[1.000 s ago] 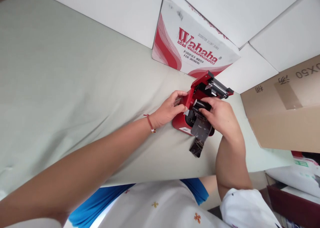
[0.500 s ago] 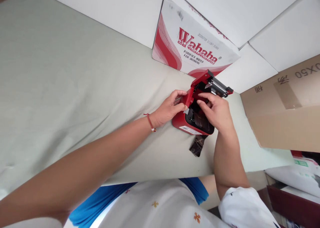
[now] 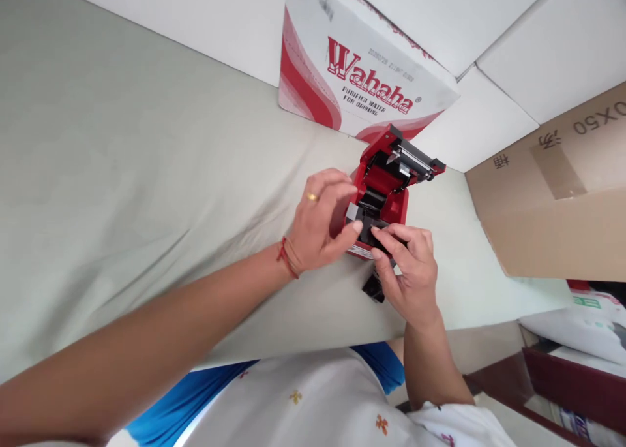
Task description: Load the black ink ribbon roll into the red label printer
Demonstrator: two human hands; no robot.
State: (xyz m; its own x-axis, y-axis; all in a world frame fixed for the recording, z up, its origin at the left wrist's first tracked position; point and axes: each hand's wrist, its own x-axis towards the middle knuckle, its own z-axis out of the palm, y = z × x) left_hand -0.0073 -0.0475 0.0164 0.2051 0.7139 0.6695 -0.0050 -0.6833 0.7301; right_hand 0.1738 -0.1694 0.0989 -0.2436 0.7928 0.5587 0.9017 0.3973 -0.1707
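Note:
A small red printer-like device (image 3: 362,148) stands on the cloth-covered table with its lid up, showing a black roller (image 3: 415,158) on the lid. Dark glossy strip material lies inside, and a black strip end (image 3: 373,289) hangs out at the near side. My left hand (image 3: 325,218) is at the device's left wall, fingers curved and apart, thumb tip by the near inner edge. At the near edge, my right hand (image 3: 408,264) has its fingertips and thumb closed around the black strip; its exact grip is partly hidden.
Behind the device stands a white and red Wahaha water carton (image 3: 362,68) against white boxes (image 3: 508,117). A brown cardboard box (image 3: 552,192) sits at the right. Below the table's right edge are a dark red drawer (image 3: 572,382) and a white bag (image 3: 577,326).
My right hand has come out of the device's interior toward its near edge. My left hand has loosened from the left wall, its fingers lifting. The view has shifted slightly.

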